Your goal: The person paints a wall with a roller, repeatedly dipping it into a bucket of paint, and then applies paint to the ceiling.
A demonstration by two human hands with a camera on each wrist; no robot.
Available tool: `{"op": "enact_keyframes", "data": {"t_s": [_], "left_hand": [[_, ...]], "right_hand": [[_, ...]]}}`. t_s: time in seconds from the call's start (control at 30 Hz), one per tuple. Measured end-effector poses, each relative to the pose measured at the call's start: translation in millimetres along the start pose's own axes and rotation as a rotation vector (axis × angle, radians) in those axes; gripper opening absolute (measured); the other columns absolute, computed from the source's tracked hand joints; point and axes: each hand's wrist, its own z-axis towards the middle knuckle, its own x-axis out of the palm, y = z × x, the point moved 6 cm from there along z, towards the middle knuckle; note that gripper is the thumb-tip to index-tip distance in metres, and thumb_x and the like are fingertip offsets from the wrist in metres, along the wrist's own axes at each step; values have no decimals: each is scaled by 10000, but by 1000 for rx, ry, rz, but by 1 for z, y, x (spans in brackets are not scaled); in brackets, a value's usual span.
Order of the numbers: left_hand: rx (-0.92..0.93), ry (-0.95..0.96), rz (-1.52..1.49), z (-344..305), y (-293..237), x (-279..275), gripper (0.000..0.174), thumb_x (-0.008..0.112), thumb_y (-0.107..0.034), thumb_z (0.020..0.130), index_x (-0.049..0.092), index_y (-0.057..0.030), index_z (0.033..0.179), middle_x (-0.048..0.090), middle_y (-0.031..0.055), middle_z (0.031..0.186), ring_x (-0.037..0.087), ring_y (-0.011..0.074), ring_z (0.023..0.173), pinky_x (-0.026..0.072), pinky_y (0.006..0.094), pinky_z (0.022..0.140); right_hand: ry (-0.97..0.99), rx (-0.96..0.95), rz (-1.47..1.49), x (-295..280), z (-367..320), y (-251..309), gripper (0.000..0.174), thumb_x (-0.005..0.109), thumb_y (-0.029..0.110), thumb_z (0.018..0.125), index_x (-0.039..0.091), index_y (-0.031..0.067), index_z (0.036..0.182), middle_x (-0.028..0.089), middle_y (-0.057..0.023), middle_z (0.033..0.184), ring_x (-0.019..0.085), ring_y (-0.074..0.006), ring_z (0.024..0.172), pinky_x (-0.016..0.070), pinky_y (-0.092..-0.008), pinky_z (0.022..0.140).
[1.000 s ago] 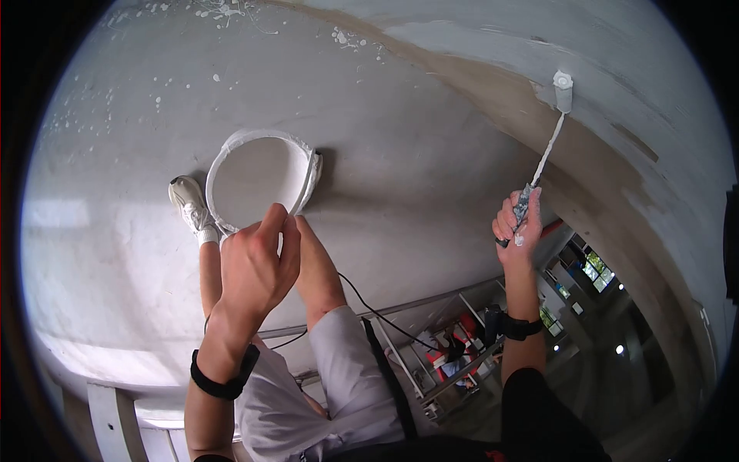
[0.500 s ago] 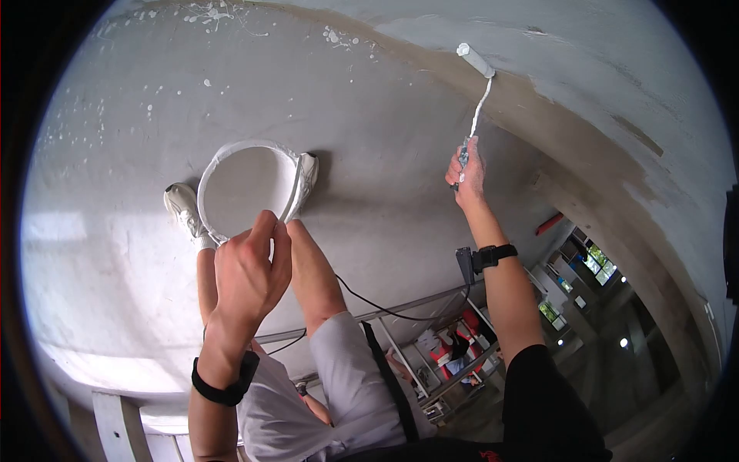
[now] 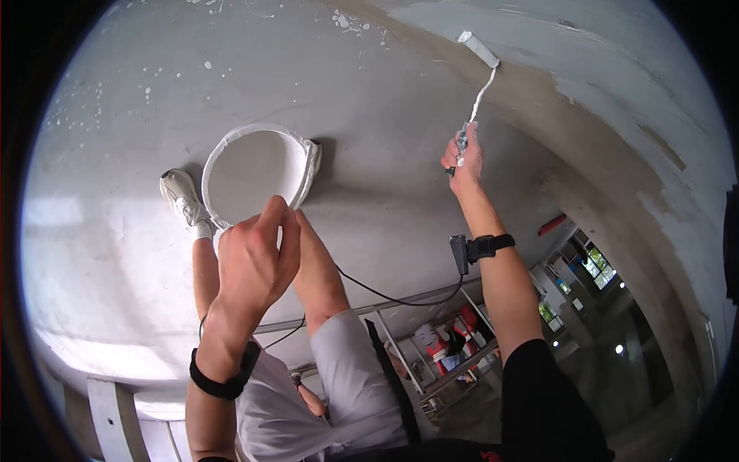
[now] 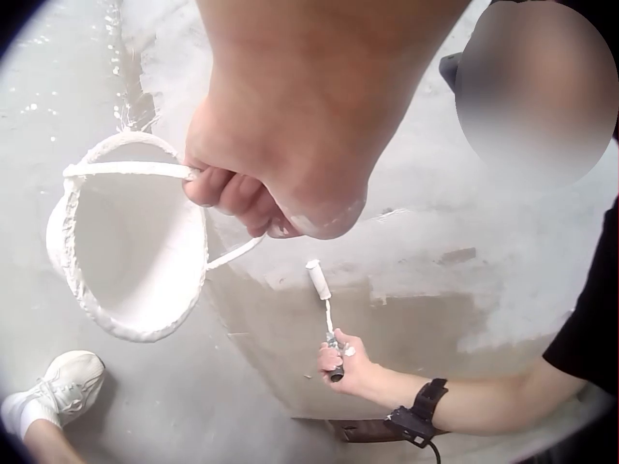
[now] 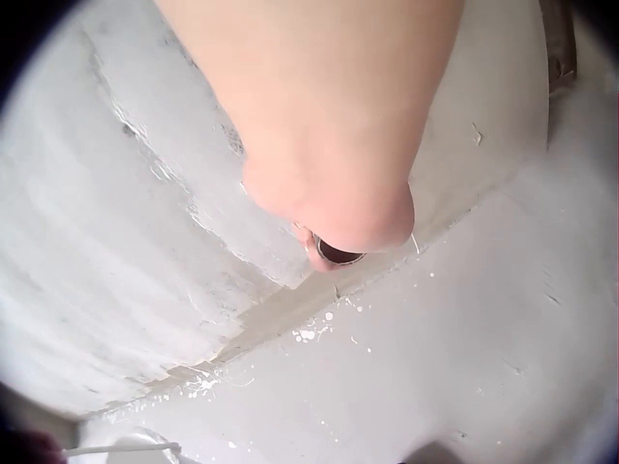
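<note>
Paint roller [image 3: 479,48] sits top centre-right in the head view. Its small white sleeve is pressed on the wall [image 3: 616,92], right where the bare tan strip meets the floor [image 3: 385,154]. The thin wire frame runs down from it into the right hand [image 3: 462,158], which is wrapped tight around the grip, with specks of white paint on the fingers. The left wrist view shows the same thing from further off: roller [image 4: 316,278] on the edge of the painted patch, right hand [image 4: 343,362] fisted on the handle just below it.

The right wrist view is mostly blocked by the hand itself. All it really shows is streaky painted wall and some paint splatters [image 5: 309,333] on the floor.

The left hand [image 3: 254,262] is busy too. Its fingers are curled round the thin handle [image 4: 126,170] of a paint bucket [image 3: 218,150], which is crusted white all over the rim. In the head view the bucket hangs left of centre, and the left hand [image 4: 280,145] fills the top of its own wrist view.

Under the bucket are two pale shoes, one [image 3: 178,196] just left of it and the other [image 3: 314,154] peeking out at its right edge.

There's a black strap [image 3: 481,248] on the right wrist with a cable [image 3: 385,296] trailing off it, and a black band [image 3: 223,381] on the left wrist. Metal framing [image 3: 431,362] shows at bottom centre.
</note>
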Motion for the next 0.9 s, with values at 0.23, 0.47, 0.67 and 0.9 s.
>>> {"op": "enact_keyframes", "data": {"t_s": [0.23, 0.47, 0.67, 0.9], "left_hand": [[40, 27, -9, 0, -17, 0, 152, 561, -130, 938, 497, -32, 841, 563, 167, 595, 569, 384, 540, 416, 444, 495], [161, 15, 16, 0, -30, 6, 145, 575, -119, 899, 489, -33, 818, 552, 132, 553, 558, 353, 478, 433, 436, 463], [154, -12, 14, -1, -25, -3, 151, 581, -117, 892, 485, -37, 807, 545, 125, 543, 549, 347, 466, 426, 435, 452], [108, -1, 40, -11, -5, -2, 166, 573, -115, 902, 485, -38, 785, 536, 120, 532, 540, 343, 455, 406, 429, 440]], "right_hand": [[60, -71, 74, -58, -97, 69, 438, 408, 516, 1019, 507, 126, 845, 405, 23, 560, 325, -89, 389, 281, -260, 395], [9, -205, 140, -84, -145, 99, 490, 370, 567, 1010, 497, 129, 828, 392, 29, 537, 321, -79, 364, 271, -255, 359], [-2, -135, 37, -56, -77, 55, 487, 400, 567, 1003, 454, 132, 789, 385, 16, 539, 323, -103, 380, 279, -277, 384], [-186, 31, -140, -12, 19, -6, 469, 441, 513, 1004, 394, 119, 754, 357, 12, 540, 314, -129, 403, 283, -305, 408]]}}
